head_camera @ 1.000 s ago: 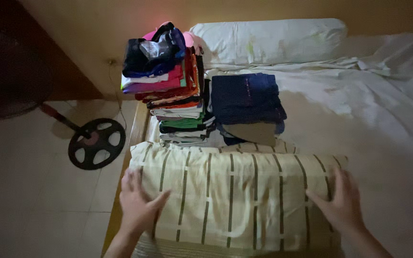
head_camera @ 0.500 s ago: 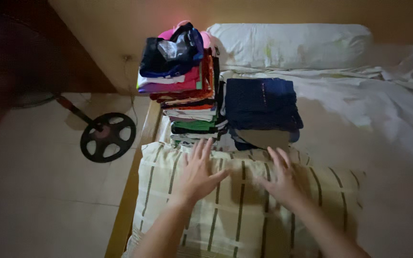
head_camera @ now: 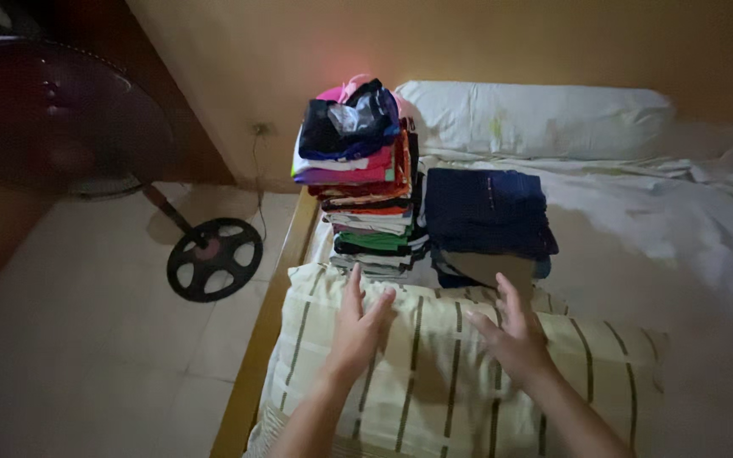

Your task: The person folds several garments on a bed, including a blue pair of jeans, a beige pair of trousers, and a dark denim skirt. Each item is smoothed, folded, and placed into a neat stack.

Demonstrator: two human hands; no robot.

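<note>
Your fingers (head_camera: 355,287) of the left hand (head_camera: 356,326) were stretched out and slightly apart, lying flat on the striped pillow (head_camera: 434,373), and they held nothing. The fingers of your right hand (head_camera: 515,335) were also spread apart and flat on the same pillow, with the tips pointing toward the far edge. Both hands rested near the middle of the pillow's upper part, close to each other but not touching.

The pillow was cream-coloured with dark thin stripes, and it lay across the near end of the bed (head_camera: 689,280), with its left end close to the wooden bed frame (head_camera: 269,339). Just behind the pillow stood a tall stack of folded clothes (head_camera: 366,187) in many colours, with a dark garment on top. Just beside it, on the right, was a lower pile of folded dark blue clothes (head_camera: 485,216). The far edge of the pillow seemed to touch the bottom of both piles, but the dim light made this hard to tell.

At the head of the bed lay a long white pillow (head_camera: 545,119) against the wall. On the tiled floor (head_camera: 86,339) to the left stood a fan (head_camera: 69,119) with its round base (head_camera: 214,259).
</note>
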